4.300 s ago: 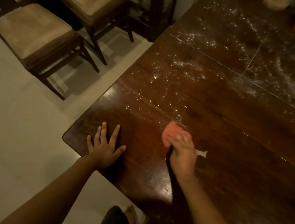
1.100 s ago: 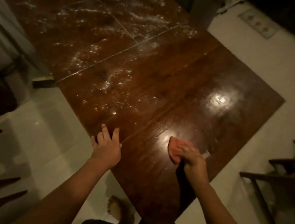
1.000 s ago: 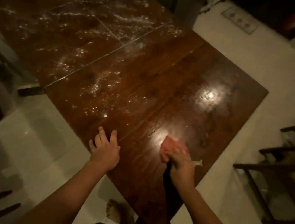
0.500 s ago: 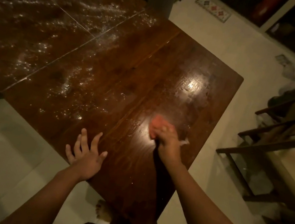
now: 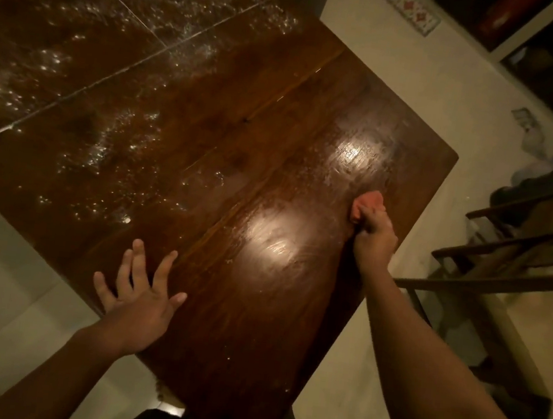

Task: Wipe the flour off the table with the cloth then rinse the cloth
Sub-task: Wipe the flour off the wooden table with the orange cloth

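Two hands, the left hand and right hand, one table, one pink cloth, one patterned mat.

A dark wooden table is seen from above, filling the left and centre of the frame. White flour is scattered across its upper left part. A pink cloth is gripped by the right hand near the table's right edge. The left hand is laid flat, fingers spread, at the lower left edge. Wooden chairs are visible at right.
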